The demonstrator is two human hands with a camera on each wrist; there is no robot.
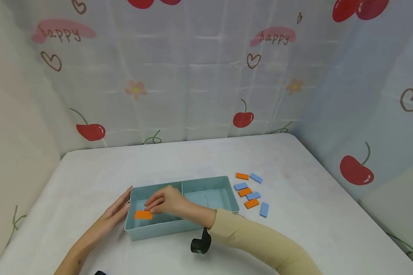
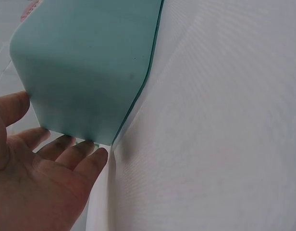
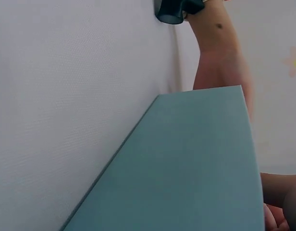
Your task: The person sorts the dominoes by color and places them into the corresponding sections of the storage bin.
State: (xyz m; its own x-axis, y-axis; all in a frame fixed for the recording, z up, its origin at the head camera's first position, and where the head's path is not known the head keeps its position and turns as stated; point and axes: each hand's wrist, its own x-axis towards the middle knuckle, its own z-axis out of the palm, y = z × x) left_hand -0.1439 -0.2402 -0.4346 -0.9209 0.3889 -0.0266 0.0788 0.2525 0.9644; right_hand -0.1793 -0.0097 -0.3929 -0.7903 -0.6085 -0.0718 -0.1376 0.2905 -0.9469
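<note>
A teal two-compartment box (image 1: 165, 230) sits on the table. At its left end my left hand (image 1: 117, 210) rests with fairly straight fingers; in the left wrist view the fingertips (image 2: 92, 161) touch the edge of the box wall. My right hand (image 1: 168, 200) reaches over the front wall into the left compartment. Its thumb and fingers pinch the upper right edge of an orange rectangular block (image 1: 143, 215). In the right wrist view the box wall (image 3: 186, 163) hides most of the right hand, with only a little of it (image 3: 277, 211) showing at the lower right.
Right of the box lie several loose blocks, among them an orange block (image 1: 242, 176) and a blue block (image 1: 264, 209). A divider (image 1: 182, 187) splits the box. A black wrist device (image 1: 201, 242) hangs below the right forearm. A printed curtain (image 1: 199, 76) stands behind the table.
</note>
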